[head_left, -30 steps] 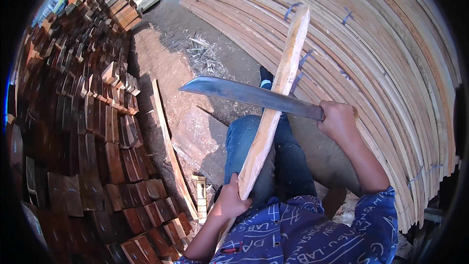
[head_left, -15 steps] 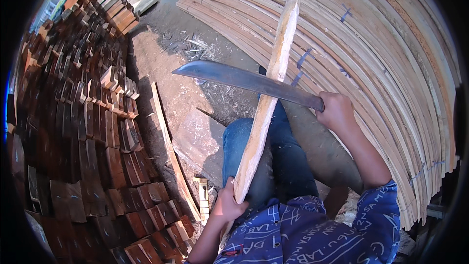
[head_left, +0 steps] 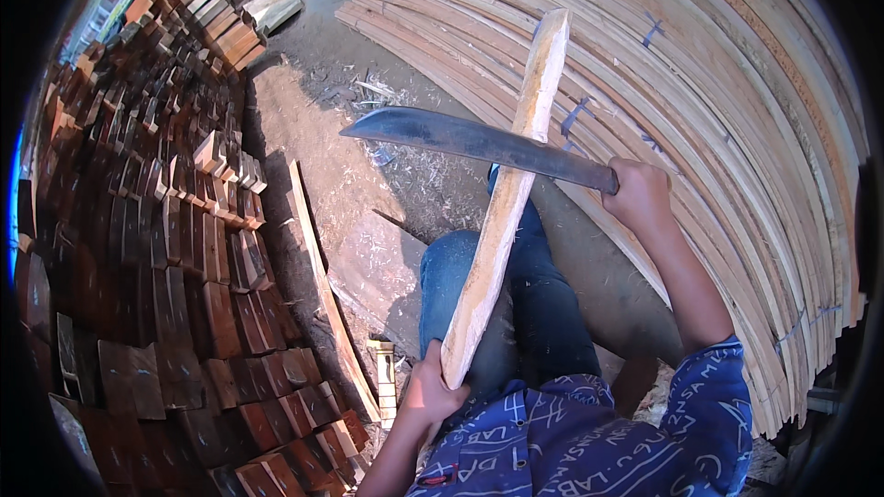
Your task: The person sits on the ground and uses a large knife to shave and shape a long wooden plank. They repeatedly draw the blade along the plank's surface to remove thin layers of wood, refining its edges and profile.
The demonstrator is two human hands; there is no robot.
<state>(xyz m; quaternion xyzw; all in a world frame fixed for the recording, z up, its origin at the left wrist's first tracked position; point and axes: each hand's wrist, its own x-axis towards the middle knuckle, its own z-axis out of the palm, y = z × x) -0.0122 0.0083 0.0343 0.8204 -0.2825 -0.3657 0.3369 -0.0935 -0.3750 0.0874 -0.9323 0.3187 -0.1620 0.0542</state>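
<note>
My left hand (head_left: pixel 433 386) grips the near end of a long, rough-hewn wooden stick (head_left: pixel 492 253), which slants up and away from me over my legs. The stick's pale side faces are freshly cut and its far end is free. My right hand (head_left: pixel 638 195) is closed round the handle of a machete (head_left: pixel 460 140), and the fingers hide most of that handle. The broad dark blade points left and lies across the upper part of the stick, covering it there. Whether the edge touches the wood I cannot tell.
Dark sawn blocks (head_left: pixel 175 304) are stacked along the left. Long thin slats (head_left: pixel 700 120), tied in bundles, fill the right and back. A loose strip (head_left: pixel 322 285) and a short yellowish piece (head_left: pixel 384 382) lie on the ground near my left knee. Wood shavings (head_left: pixel 414 179) litter the dirt ahead.
The machete has shifted slightly to the right, and its handle end sits a little nearer my right side. The stick has turned slightly, its far end now a bit lower and further right.
</note>
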